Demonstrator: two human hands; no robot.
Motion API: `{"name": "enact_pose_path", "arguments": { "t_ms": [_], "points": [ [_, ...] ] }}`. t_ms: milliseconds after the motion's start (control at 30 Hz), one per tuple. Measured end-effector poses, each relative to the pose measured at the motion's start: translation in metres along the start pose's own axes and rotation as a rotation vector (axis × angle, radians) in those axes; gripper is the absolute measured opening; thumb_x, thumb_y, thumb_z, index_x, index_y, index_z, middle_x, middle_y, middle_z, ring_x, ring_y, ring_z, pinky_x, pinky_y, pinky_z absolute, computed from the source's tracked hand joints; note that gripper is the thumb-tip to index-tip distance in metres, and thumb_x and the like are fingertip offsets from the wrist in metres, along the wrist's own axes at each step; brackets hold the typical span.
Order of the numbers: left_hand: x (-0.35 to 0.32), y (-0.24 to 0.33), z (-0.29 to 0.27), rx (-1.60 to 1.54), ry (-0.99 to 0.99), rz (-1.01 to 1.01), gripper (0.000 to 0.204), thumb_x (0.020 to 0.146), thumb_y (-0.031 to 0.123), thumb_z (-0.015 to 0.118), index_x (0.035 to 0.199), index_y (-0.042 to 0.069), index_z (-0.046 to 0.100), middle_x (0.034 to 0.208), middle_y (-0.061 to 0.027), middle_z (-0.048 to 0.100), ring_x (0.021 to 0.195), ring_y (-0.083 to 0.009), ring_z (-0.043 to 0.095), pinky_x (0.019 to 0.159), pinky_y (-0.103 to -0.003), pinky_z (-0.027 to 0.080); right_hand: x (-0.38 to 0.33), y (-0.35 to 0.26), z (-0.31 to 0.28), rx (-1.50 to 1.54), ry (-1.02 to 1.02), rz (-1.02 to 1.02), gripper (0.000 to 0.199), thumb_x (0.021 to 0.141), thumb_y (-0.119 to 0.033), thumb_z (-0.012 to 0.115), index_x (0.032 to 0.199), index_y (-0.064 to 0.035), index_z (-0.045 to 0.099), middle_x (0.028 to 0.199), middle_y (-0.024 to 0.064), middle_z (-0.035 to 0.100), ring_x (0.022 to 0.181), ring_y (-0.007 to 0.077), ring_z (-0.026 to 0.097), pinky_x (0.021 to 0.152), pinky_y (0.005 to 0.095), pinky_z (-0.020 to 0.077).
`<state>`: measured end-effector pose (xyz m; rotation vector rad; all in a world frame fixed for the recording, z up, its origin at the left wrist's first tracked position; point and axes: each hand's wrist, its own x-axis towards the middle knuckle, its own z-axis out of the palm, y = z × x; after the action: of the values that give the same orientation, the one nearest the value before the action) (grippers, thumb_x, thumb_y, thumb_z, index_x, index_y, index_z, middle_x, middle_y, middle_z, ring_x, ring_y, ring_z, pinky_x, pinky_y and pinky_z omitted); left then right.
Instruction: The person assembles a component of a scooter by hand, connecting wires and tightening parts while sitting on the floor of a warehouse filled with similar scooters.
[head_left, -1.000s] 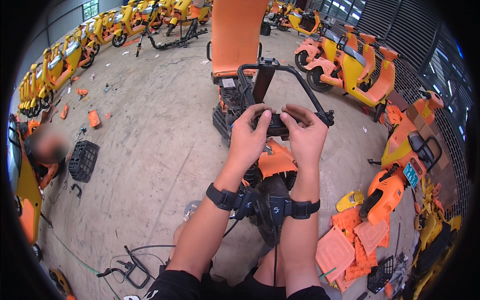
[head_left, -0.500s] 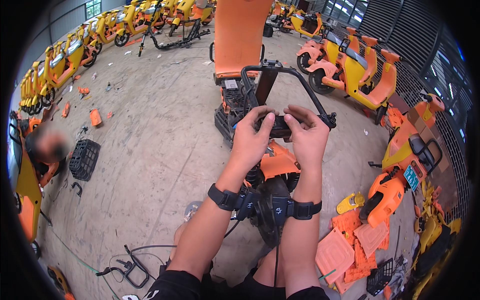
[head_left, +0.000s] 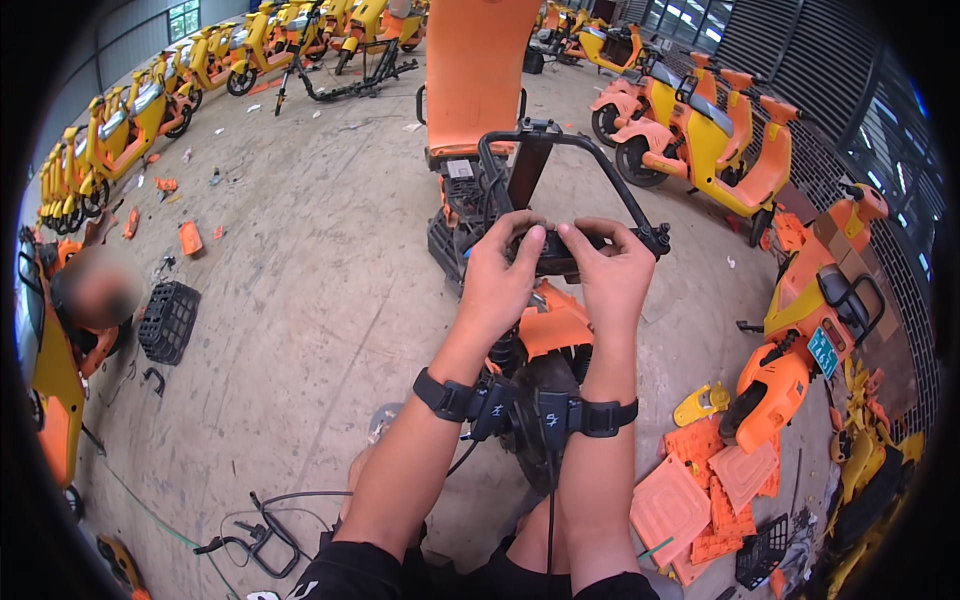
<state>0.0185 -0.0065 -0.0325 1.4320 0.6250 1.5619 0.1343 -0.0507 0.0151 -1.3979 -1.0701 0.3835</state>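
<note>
The partly stripped scooter point(head_left: 460, 185) stands where it did a moment ago, in front of the person on the concrete floor point(head_left: 310, 240). What changes is smaller: the right hand point(head_left: 612, 262) shifts inward, while the left hand point(head_left: 505, 258) keeps nearly the same pose. The gap between the two thumbs narrows, so both hands now bear on one spot above the black crosspiece point(head_left: 560, 262), which suggests close fingertip work there. The fingers of each hand are bent toward their thumb; whether they grasp a small part or only touch the crosspiece, I cannot tell.

As for the scooter, a broad orange panel point(head_left: 475, 80) rises at its far end, scuffed near its lower edge. Nearer, a black tubular frame point(head_left: 612, 172) stands bare, arching up beyond the hands and sloping down to the right. Below the hands, between the forearms, sits a smaller orange cover point(head_left: 553, 332), with dark parts exposed around it.
</note>
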Motion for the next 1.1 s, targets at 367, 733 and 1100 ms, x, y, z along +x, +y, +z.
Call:
{"name": "enact_pose_path", "arguments": {
  "t_ms": [367, 733, 1100],
  "points": [
    [0.000, 0.004, 0.000, 0.023, -0.056, -0.023, 0.024, 0.102, 0.014, 0.057, 0.117, -0.003, 0.061, 0.111, -0.0103, 0.070, 0.102, -0.0129, 0.063, 0.091, -0.029, 0.051, 0.007, 0.016, -0.003, 0.175, -0.033, -0.135, 0.019, 0.087, -0.008, 0.076, 0.102, 0.0033, 0.073, 0.080, 0.0048, 0.071, 0.061, 0.0045, 0.058, 0.051, 0.0202, 0.0448],
    [0.000, 0.007, 0.000, 0.025, -0.063, -0.018, 0.023, 0.103, 0.014, 0.056, 0.116, -0.004, 0.061, 0.111, -0.0104, 0.070, 0.101, -0.0130, 0.063, 0.091, -0.029, 0.051, 0.007, 0.012, -0.010, 0.194, -0.130, -0.143, 0.018, 0.087, -0.004, 0.074, 0.104, 0.0025, 0.074, 0.084, 0.0014, 0.072, 0.065, 0.0016, 0.053, 0.060, 0.0177, 0.0424],
    [0.000, 0.002, 0.002, -0.004, -0.018, -0.021, 0.025, 0.100, 0.015, 0.061, 0.116, -0.004, 0.060, 0.111, -0.0126, 0.070, 0.105, -0.0156, 0.064, 0.094, -0.031, 0.050, 0.006, 0.014, -0.007, 0.134, -0.095, -0.120, 0.015, 0.087, -0.003, 0.075, 0.100, 0.0040, 0.074, 0.085, -0.0004, 0.071, 0.061, 0.0005, 0.044, 0.055, 0.0181, 0.0371]
  ]
}}
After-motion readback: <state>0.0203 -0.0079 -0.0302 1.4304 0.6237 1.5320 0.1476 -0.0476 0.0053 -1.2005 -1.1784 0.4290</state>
